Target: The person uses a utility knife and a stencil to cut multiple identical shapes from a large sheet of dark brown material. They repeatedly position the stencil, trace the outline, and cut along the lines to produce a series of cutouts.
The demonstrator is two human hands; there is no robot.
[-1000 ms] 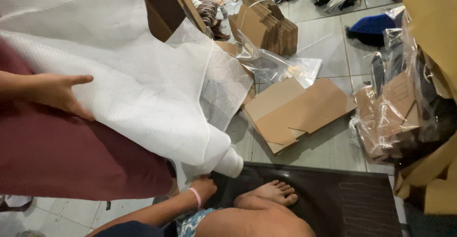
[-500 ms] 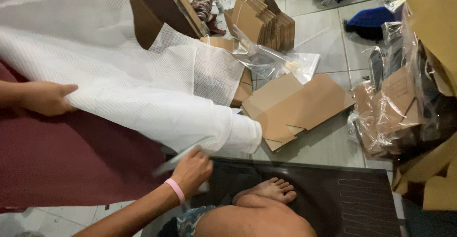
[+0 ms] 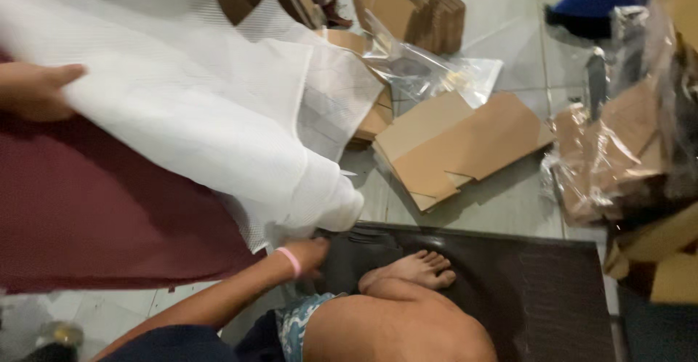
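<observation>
A large white mesh sheet [image 3: 182,107] is spread over a dark red sheet [image 3: 94,224] on the left. My left hand [image 3: 33,89] grips the white sheet's left edge, thumb on top. My right hand [image 3: 309,254], with a pink wristband, is curled at the sheet's lower corner, just under its folded end [image 3: 338,206], and seems to pinch that edge. My bare knee and foot [image 3: 414,271] rest on a black mat [image 3: 552,289] beside that hand.
A flattened cardboard box [image 3: 454,144] lies on the tiled floor to the right of the sheet. Clear plastic bags [image 3: 429,71] and a stack of folded cardboard [image 3: 422,6] lie behind it. Bagged brown items [image 3: 611,151] pile up at the right edge.
My right hand has dropped from the sheet's front edge to its lower corner by the mat. The sheet's folded end hangs lower. My left hand has stayed on the left edge.
</observation>
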